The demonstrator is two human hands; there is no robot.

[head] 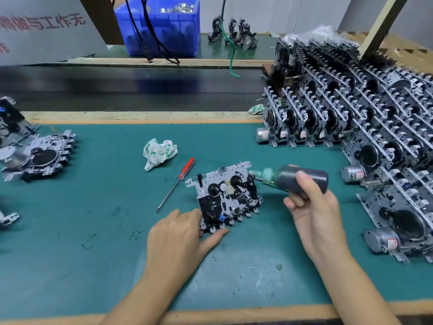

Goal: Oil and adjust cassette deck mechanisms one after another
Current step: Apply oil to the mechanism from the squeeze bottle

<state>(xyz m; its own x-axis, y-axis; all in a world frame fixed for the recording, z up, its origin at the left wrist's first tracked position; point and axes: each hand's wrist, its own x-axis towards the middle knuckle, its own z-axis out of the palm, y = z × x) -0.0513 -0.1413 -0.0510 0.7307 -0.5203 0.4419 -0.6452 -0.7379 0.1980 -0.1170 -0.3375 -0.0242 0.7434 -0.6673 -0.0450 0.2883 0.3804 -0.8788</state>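
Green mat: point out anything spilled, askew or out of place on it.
Small dark smears and scribbled marks dot the green mat near the left hand; whether they are oil or pen is unclear. A crumpled cloth and a red-handled screwdriver lie loose, otherwise nothing odd.

Teal mat (93, 266), blue bin (161, 26), red-handled screwdriver (178, 181), green-printed white rag (159, 152), dark bottle (297, 179)
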